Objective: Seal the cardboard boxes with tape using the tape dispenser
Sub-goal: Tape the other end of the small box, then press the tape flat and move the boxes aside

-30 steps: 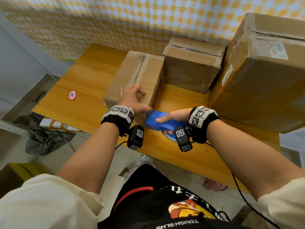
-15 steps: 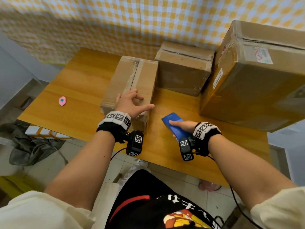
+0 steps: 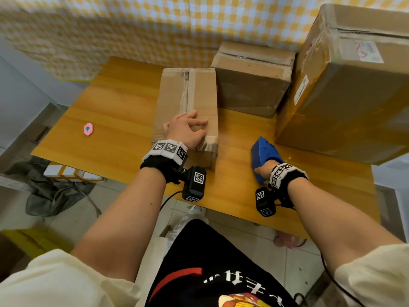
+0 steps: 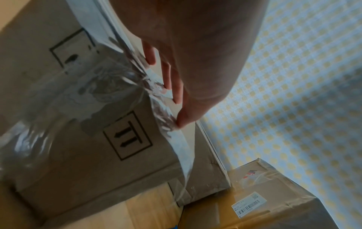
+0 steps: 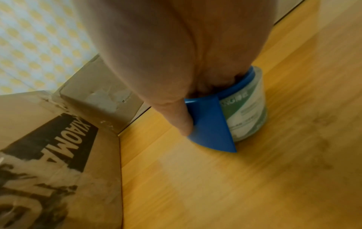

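A long cardboard box (image 3: 188, 96) lies in the middle of the table with tape along its top seam. My left hand (image 3: 187, 129) rests flat on the near end of its top, fingers spread. In the left wrist view the fingertips (image 4: 177, 99) press crinkled clear tape (image 4: 125, 80) at the box's top edge. To the right of the box, my right hand (image 3: 264, 169) grips the blue tape dispenser (image 3: 264, 152), which stands on the table. In the right wrist view the thumb lies along the dispenser's blue side (image 5: 211, 124), beside the tape roll (image 5: 248, 111).
A medium box (image 3: 252, 78) stands behind, touching the long box's far right corner. A large box (image 3: 345, 89) fills the right side, just beyond the dispenser. A small pink object (image 3: 89, 129) lies on the wooden table (image 3: 115, 103) at the left. A checked wall covering closes the back.
My right hand has carried the dispenser from the box's near end to the right and down onto the table by the large box. The left hand stays on the box top.
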